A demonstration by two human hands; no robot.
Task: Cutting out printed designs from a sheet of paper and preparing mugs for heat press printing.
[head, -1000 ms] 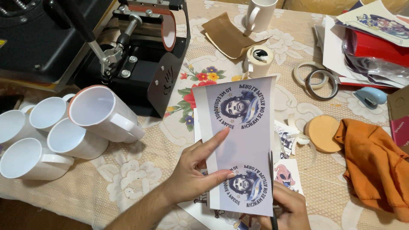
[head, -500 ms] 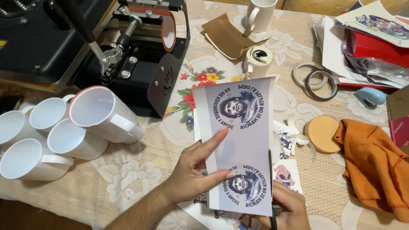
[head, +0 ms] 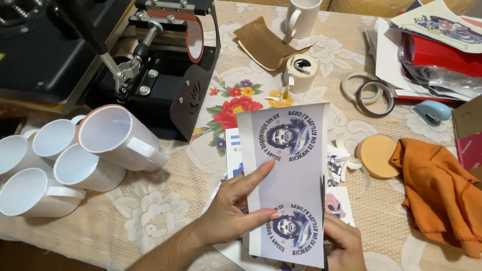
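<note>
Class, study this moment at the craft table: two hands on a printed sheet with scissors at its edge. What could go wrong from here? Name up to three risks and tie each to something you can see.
1. The scissors run along the right edge of the printed sheet, close to its two round designs; a wandering cut might clip one.
2. The left hand steadies the sheet by fingertips only, so it could shift.
3. The white mugs lie piled on their sides and might roll.

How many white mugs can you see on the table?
6: five white mugs lie piled at left, and one stands at the top. More may be hidden off-frame.
</note>
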